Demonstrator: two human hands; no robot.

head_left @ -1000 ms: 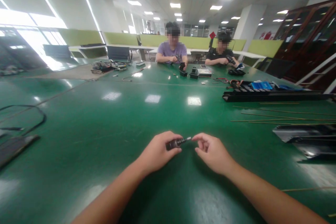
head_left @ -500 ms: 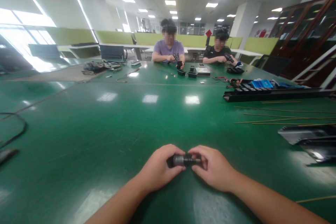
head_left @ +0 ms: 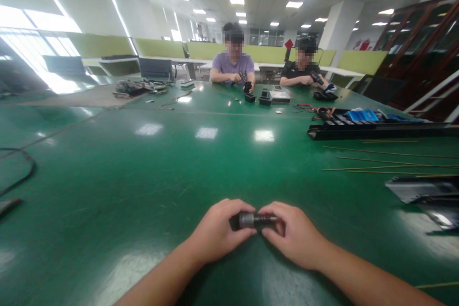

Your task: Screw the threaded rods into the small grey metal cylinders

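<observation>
Low in the middle of the head view, a small cylindrical part lies level between my two hands. It has a grey band, a black stepped section and a thin end that points right. My left hand wraps its thick dark end, fingers behind and thumb in front. The curled fingers of my right hand close around the thin end, with the thumb on the near side. My palms and fingers hide both tips of the part.
Around the hands stretches a green table. Thin rods, a long black channel and metal pieces lie at right. A black cable is at left. Two people sit across, handling dark parts near black boxes.
My head view has shifted slightly, so the surroundings sit a little further right. Both hands keep their hold on the cylindrical part, and its dark middle section looks narrower now.
</observation>
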